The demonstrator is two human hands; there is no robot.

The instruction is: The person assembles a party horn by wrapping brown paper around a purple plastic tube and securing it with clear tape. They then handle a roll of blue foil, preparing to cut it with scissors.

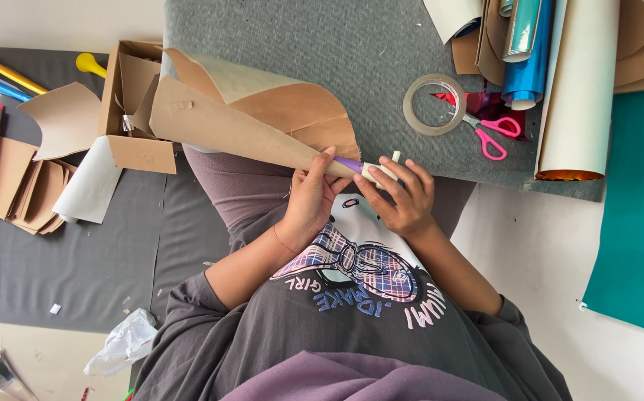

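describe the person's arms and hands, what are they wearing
No gloves on either hand. The left sleeve and right sleeve are dark grey, loose and bunched up near the elbows, leaving both forearms bare. The left hand has a thin band around its wrist. The right hand shows no band or watch. No rings can be made out.

One brown paper cone, one tape roll, one pair of pink scissors, one cardboard box and two hands, the left hand and the right hand, are counted.
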